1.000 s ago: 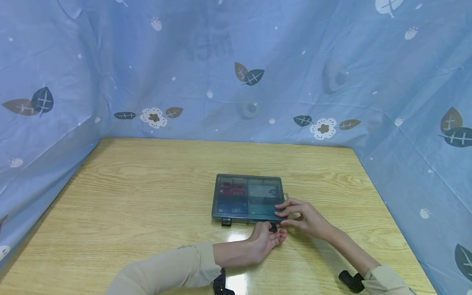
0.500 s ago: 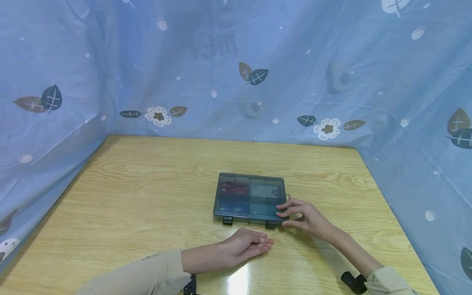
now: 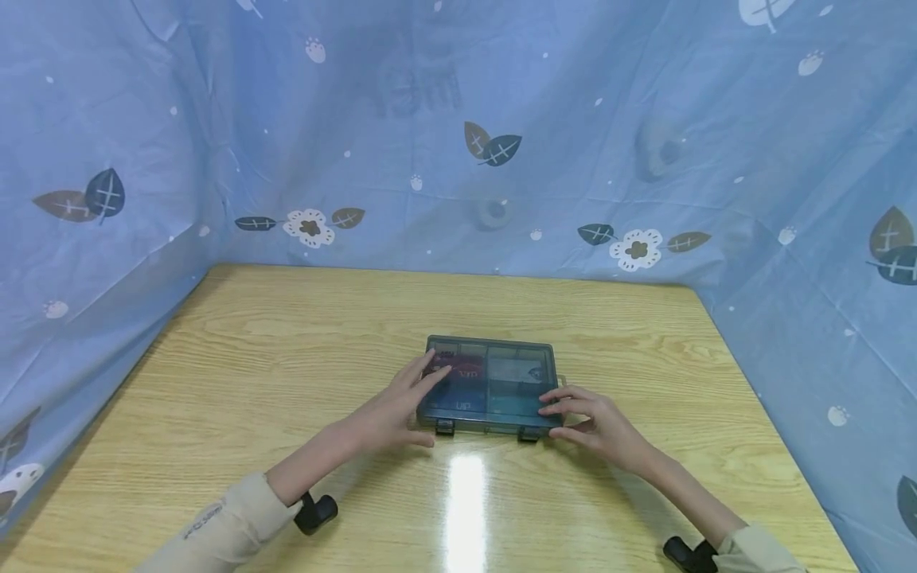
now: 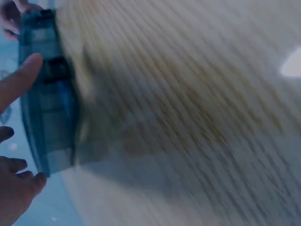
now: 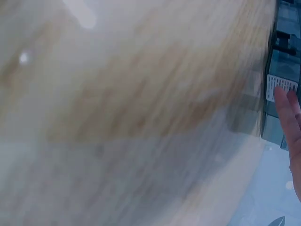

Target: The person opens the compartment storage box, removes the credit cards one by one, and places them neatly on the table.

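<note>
A flat translucent dark plastic case (image 3: 487,390) with a divided interior lies on the table. Red and blue cards lettered VIP and paler cards show through its lid. Two black latches sit along the front side, the left latch (image 3: 445,427) and the right latch (image 3: 528,434). My left hand (image 3: 383,418) is spread at the case's left side, fingertips over the lid's edge and thumb near the front left corner. With my right hand (image 3: 598,422) I hold the front right corner, two fingers on the lid and the thumb at the front edge.
The wooden table (image 3: 301,342) reaches back to a blue patterned curtain (image 3: 401,159) that surrounds it on the back and sides. A black wrist camera (image 3: 315,513) is strapped below my left hand, and another black wrist camera (image 3: 689,553) below my right.
My left hand has left the right latch, drawn back toward me, then swung to the case's left side with fingers spread. My right hand stays at the right corner.
</note>
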Available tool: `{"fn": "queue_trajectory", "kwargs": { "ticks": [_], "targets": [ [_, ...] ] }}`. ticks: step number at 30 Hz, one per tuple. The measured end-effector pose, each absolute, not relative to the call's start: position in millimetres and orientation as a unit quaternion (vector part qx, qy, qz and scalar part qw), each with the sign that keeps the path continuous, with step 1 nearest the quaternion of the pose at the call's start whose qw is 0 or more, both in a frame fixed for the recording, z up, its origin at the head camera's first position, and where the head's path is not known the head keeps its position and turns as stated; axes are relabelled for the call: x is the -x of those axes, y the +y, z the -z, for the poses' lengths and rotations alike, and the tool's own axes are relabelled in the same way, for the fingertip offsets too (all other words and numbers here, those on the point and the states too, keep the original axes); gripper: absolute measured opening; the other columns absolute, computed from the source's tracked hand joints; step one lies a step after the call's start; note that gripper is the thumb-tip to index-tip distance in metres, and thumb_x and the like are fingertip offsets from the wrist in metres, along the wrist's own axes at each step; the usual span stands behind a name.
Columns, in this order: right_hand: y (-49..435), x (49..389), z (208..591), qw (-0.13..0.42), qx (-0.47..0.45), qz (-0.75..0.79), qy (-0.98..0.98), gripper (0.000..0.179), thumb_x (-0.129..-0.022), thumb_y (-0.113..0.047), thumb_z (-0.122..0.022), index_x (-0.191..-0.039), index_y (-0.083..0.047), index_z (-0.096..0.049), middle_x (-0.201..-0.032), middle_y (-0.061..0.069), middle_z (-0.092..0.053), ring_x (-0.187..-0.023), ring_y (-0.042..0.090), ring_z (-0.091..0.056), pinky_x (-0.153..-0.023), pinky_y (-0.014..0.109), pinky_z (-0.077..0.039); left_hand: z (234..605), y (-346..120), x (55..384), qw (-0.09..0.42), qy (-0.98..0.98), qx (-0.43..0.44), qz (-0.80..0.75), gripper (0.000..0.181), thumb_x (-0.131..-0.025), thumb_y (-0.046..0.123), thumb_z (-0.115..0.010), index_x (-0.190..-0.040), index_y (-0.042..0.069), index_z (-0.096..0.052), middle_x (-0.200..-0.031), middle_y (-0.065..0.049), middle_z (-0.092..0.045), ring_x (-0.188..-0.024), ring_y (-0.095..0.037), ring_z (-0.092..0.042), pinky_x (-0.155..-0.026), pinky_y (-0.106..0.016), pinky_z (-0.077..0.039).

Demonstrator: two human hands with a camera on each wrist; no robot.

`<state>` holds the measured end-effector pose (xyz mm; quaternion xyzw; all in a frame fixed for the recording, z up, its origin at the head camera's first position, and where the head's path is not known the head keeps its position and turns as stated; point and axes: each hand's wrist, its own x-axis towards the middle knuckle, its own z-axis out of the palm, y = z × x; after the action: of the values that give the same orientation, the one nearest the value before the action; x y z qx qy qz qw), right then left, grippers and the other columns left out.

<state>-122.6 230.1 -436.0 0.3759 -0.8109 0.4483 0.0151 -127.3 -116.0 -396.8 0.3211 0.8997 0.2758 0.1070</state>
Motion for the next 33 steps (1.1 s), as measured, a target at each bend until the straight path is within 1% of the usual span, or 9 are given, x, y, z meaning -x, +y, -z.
{"fn": "queue_trajectory", "kwargs": {
  "ticks": [2, 9, 12, 18, 19, 21, 24, 27, 33],
  "targets": [
    [230.3, 121.5, 436.6, 0.03, -0.376, -0.445, -0.812, 0.028, -0.081, 0.002, -0.072, -0.109, 0.001, -0.068, -0.116, 0.018, -0.059, -0.091, 0.019, -0.063, -0.062, 0.025, -0.057, 398.6, -118.5, 130.5, 0.112, 0.907, -0.305, -0.269, 0.097, -0.079, 0.018, -0.079, -0.154, 0.009, -0.018, -0.159, -0.018, -0.004, -0.143, -0.039, -0.012, -0.108, -0.051, -0.031],
    [235.3, 119.0, 434.5, 0.071, -0.348, -0.462, -0.813, 0.042, -0.077, 0.011, -0.072, -0.118, 0.006, -0.062, -0.122, 0.023, -0.052, -0.079, 0.012, -0.059, -0.058, 0.03, -0.057, 395.1, -123.4, 138.0, 0.083, 0.91, -0.316, -0.256, 0.091, -0.079, 0.014, -0.077, -0.151, 0.001, -0.022, -0.153, -0.024, -0.023, -0.135, -0.038, -0.035, -0.108, -0.046, -0.032],
    [239.1, 117.2, 431.5, 0.057, -0.323, -0.47, -0.819, 0.045, -0.08, 0.009, -0.07, -0.124, 0.004, -0.059, -0.124, 0.021, -0.052, -0.082, 0.011, -0.061, -0.062, 0.03, -0.058, 392.9, -125.2, 139.4, 0.085, 0.912, -0.319, -0.245, 0.087, -0.082, 0.018, -0.074, -0.151, 0.002, -0.023, -0.15, -0.022, -0.03, -0.13, -0.036, -0.042, -0.106, -0.045, -0.036],
    [244.3, 114.4, 431.3, 0.018, -0.276, -0.497, -0.822, 0.05, -0.086, 0.004, -0.067, -0.133, 0.001, -0.051, -0.124, 0.021, -0.053, -0.09, 0.011, -0.063, -0.065, 0.031, -0.058, 380.9, -129.5, 140.4, 0.081, 0.918, -0.305, -0.24, 0.073, -0.089, 0.028, -0.068, -0.149, 0.007, -0.032, -0.136, -0.02, -0.052, -0.106, -0.031, -0.062, -0.092, -0.043, -0.05],
    [244.6, 114.1, 431.5, 0.011, -0.271, -0.502, -0.821, 0.051, -0.087, 0.003, -0.066, -0.135, 0.001, -0.049, -0.124, 0.022, -0.053, -0.091, 0.012, -0.063, -0.065, 0.031, -0.058, 378.7, -130.2, 141.0, 0.08, 0.918, -0.305, -0.242, 0.071, -0.09, 0.029, -0.067, -0.148, 0.007, -0.033, -0.128, -0.02, -0.058, -0.097, -0.029, -0.065, -0.088, -0.043, -0.052],
    [244.7, 113.9, 432.5, 0.001, -0.263, -0.507, -0.821, 0.051, -0.088, 0.002, -0.065, -0.136, 0.002, -0.047, -0.121, 0.022, -0.054, -0.092, 0.015, -0.064, -0.067, 0.031, -0.058, 374.1, -131.5, 141.7, 0.075, 0.919, -0.301, -0.242, 0.068, -0.091, 0.031, -0.065, -0.147, 0.008, -0.035, -0.127, -0.017, -0.06, -0.102, -0.029, -0.064, -0.091, -0.043, -0.05],
    [244.2, 114.1, 435.5, -0.004, -0.262, -0.506, -0.822, 0.05, -0.087, 0.001, -0.066, -0.133, 0.005, -0.047, -0.112, 0.021, -0.058, -0.091, 0.02, -0.065, -0.07, 0.029, -0.058, 368.9, -133.2, 144.0, 0.059, 0.92, -0.304, -0.24, 0.063, -0.092, 0.033, -0.063, -0.145, 0.008, -0.038, -0.126, -0.015, -0.061, -0.104, -0.029, -0.063, -0.091, -0.045, -0.05],
    [243.2, 115.1, 439.3, 0.003, -0.282, -0.502, -0.818, 0.04, -0.085, 0.003, -0.068, -0.123, 0.006, -0.056, -0.108, 0.02, -0.059, -0.088, 0.025, -0.065, -0.069, 0.029, -0.057, 365.2, -134.9, 148.1, 0.03, 0.919, -0.31, -0.24, 0.057, -0.093, 0.032, -0.063, -0.141, 0.009, -0.044, -0.132, -0.01, -0.058, -0.115, -0.028, -0.058, -0.094, -0.045, -0.048],
    [240.2, 117.8, 444.7, 0.049, -0.343, -0.494, -0.797, 0.028, -0.075, 0.01, -0.075, -0.101, 0.003, -0.068, -0.117, 0.026, -0.053, -0.096, 0.028, -0.063, -0.071, 0.035, -0.057, 361.6, -136.6, 161.2, -0.04, 0.892, -0.356, -0.274, 0.034, -0.09, 0.026, -0.067, -0.12, 0.01, -0.058, -0.116, 0.0, -0.064, -0.111, -0.018, -0.06, -0.092, -0.036, -0.05]
  ]
}}
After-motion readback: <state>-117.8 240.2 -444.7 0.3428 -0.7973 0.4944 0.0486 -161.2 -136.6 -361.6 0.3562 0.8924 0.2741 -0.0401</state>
